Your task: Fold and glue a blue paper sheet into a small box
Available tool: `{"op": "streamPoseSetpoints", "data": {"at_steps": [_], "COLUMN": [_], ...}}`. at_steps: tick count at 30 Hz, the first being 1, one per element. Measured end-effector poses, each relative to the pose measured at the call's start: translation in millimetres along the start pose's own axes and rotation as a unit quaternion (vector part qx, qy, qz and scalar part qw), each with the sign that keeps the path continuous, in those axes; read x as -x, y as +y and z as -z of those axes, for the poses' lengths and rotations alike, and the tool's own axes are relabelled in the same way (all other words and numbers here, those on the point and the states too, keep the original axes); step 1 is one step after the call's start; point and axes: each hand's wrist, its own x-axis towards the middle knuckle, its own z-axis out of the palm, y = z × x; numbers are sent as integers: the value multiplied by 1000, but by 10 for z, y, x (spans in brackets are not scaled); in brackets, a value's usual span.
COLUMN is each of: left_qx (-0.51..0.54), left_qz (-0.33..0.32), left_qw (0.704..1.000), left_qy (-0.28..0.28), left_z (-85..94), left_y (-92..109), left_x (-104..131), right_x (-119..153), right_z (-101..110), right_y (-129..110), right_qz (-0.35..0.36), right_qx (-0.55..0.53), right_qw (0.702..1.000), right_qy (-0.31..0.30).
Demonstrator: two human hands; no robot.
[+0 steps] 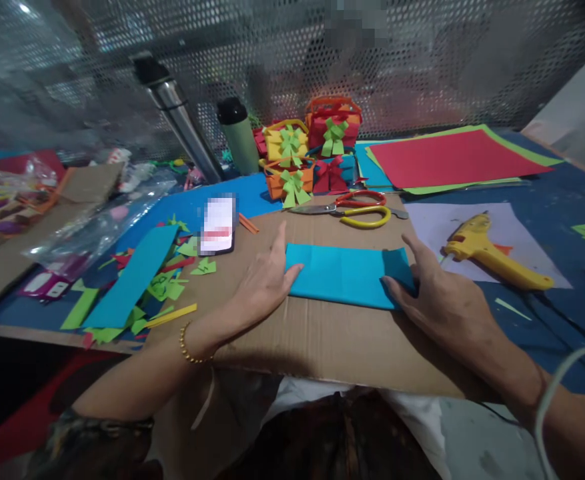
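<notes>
A folded blue paper [342,275] lies on the brown cardboard [322,340], with crease lines across it. At its left end is my left hand [267,280], thumb on the paper's edge and fingers stretched upward. My right hand [439,297] has the right end between its thumb and fingers. Just beyond the paper rest scissors [365,217] with one red and one yellow handle. A yellow glue gun [497,253] lies on a white sheet [427,220] to the right of my right hand.
Small paper bags with bows [312,150] stand at the back, beside a green bottle [239,140] and a steel flask [182,113]. Red and green sheets [462,160] lie back right. Left are a phone [217,223], a blue strip [132,280] and paper scraps [165,283].
</notes>
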Motion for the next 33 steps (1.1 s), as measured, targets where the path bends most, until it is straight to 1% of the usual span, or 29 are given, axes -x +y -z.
{"op": "streamPoseSetpoints", "data": {"at_steps": [5,8,11,15,20,23,27,33], "left_qx": [-18,-21,-9,-20,-36,-35,-39,-87], "left_qz": [9,13,-3,-13,5,26,37,29], "left_qw": [1000,1000,1000,1000,999,998,997,995], "left_qy": [-14,-15,-22,-16,-34,-37,-50,-47], "left_z": [24,26,28,31,39,47,69,107], "left_y": [39,29,1,-11,42,76,110,149], "left_x": [-17,-27,-28,-28,-36,-42,-54,-71], "right_x": [-4,-7,-6,-1,-5,-17,-26,4], "right_z": [21,12,-3,-24,-30,-12,29,121], "right_y": [-21,-21,-12,0,-12,-31,-70,-151], "right_qz": [-18,-18,-10,-5,-6,-15,-21,-44], "right_qx": [-1,-1,0,7,20,26,28,38], "right_qw": [999,1000,1000,1000,1000,999,999,998], "right_qy": [-27,-22,-14,-5,-4,-18,-37,-39]}}
